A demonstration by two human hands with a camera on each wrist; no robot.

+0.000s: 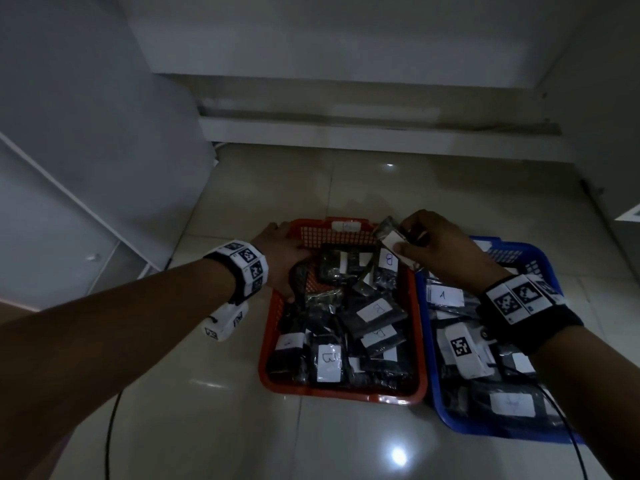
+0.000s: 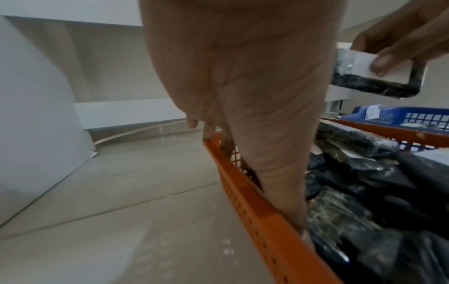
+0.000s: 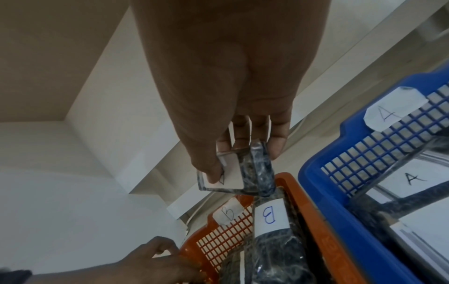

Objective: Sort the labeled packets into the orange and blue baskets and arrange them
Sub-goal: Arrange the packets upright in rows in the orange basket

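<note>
the held packet (image 1: 393,239), dark with a white label, hangs in the air above the far right corner of the orange basket (image 1: 346,396), pinched between the thumb and fingers of the right hand (image 1: 440,251); its letter is half hidden under the thumb and cannot be read. the left hand (image 1: 280,258) grips the orange basket's far left rim, fingers over the edge and thumb inside against the packets. the orange basket is crowded with dark packets marked b (image 1: 328,362), piled nearly to the rim, with a b tag (image 3: 227,212) on its far wall. touching the orange basket's right side stands the blue basket (image 1: 450,420), tagged a (image 3: 388,112) and also full of packets. bare tiled floor (image 1: 207,427) lies left of and beyond the orange basket, bounded farther off by a white wall base (image 1: 346,133).
</note>
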